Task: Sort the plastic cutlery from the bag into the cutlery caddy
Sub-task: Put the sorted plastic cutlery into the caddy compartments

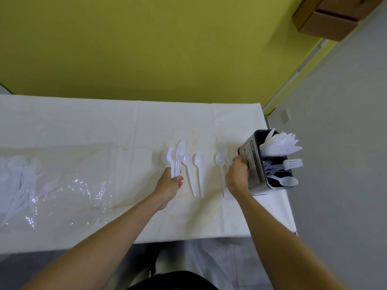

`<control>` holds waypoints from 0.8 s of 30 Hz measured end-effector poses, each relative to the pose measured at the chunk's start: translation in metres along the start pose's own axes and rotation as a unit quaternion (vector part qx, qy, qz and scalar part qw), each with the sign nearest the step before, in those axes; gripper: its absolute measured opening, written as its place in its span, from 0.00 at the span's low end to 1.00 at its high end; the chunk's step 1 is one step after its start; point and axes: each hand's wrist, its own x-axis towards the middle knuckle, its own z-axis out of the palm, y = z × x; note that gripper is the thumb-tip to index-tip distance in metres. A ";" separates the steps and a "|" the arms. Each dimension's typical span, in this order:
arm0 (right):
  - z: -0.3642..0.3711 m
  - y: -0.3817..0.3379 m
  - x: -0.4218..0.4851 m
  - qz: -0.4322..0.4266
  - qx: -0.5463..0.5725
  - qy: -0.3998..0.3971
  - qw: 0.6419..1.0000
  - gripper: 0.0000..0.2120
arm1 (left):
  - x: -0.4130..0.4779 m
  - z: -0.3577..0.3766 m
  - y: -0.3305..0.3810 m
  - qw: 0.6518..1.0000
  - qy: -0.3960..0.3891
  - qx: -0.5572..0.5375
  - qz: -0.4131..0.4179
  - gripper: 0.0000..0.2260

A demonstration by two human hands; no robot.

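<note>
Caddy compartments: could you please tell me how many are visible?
3. The far compartment holds knives, the middle compartment forks, the near compartment a spoon. More may be hidden behind the cutlery.

Our left hand [169,184] grips forks [178,155]; our right hand [237,177] holds the caddy [248,150]; spoons [199,164] lie between on the counter [83,122].

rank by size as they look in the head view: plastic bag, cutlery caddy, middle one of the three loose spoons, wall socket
1. plastic bag, by far the largest
2. cutlery caddy
3. middle spoon, long but thin
4. wall socket, smallest here, though it sits farther from the camera
</note>
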 end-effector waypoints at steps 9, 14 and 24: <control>-0.004 0.007 -0.019 0.089 0.116 -0.073 0.987 0.17 | -0.004 0.007 0.008 0.996 -0.045 0.072 -0.001 0.17; -0.006 -0.002 -0.007 0.087 0.114 -0.079 0.987 0.18 | -0.009 0.011 0.009 0.995 -0.074 0.059 0.017 0.13; -0.085 -0.013 -0.038 -0.022 0.274 0.018 0.961 0.08 | -0.010 0.024 0.030 0.994 -0.034 0.010 0.099 0.10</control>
